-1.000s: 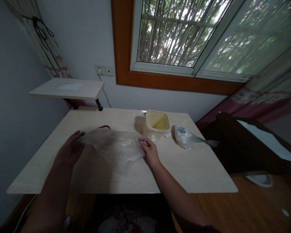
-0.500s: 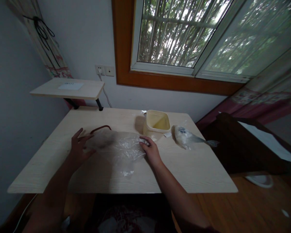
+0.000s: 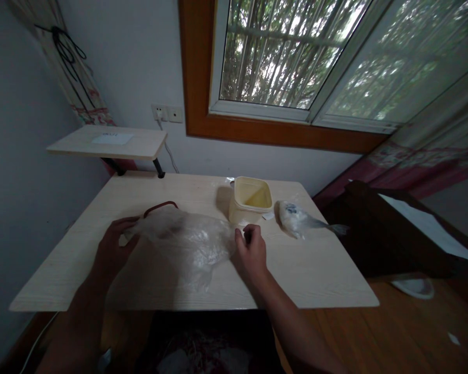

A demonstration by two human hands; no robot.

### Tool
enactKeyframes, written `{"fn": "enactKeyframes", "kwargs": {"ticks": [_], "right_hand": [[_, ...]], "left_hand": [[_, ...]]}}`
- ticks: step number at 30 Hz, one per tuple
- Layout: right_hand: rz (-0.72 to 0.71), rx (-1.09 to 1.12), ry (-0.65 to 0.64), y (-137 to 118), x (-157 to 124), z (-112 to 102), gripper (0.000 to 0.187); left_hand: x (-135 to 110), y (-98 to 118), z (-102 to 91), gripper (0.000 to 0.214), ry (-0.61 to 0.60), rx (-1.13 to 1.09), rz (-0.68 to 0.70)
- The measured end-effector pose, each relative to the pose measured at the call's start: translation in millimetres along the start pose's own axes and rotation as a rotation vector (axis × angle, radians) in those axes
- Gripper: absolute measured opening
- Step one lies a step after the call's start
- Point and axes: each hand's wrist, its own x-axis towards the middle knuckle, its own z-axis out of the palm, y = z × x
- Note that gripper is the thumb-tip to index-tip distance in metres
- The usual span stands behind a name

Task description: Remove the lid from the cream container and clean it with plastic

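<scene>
Head view: plastic bag (image 3: 187,241) stretched between both hands on the table (image 3: 315,275).
Left hand (image 3: 113,248) pinches the bag's left edge, right hand (image 3: 251,252) grips its right; long axis runs left-right.

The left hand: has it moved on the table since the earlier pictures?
Yes. The left hand has drawn back toward the table's near edge, gripping the plastic bag.
</scene>
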Motion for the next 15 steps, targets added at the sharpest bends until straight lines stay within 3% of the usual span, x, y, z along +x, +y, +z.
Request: {"fn": "enactKeyframes", "kwargs": {"ticks": [3,7,12,15], "right_hand": [[-0.273,0.006,-0.054,-10,0,0,0.015],[-0.621,-0.033,-0.404,-27,1,13,0.016],[-0.701,-0.124,-0.62,-22,-6,39,0.069],[-0.696,-0.211,-0.68,-3,-7,48,0.087]], "left_hand": [[-1,-1,0.1,0.021,-0.04,0.02,0.006],[3,-5,3.1,0.018,-0.108,0.042,0.095],[10,-4,4.8,0.02,-0.197,-0.01,0.063],[12,1,3.2,0.025,-0.265,-0.055,-0.035]]}}
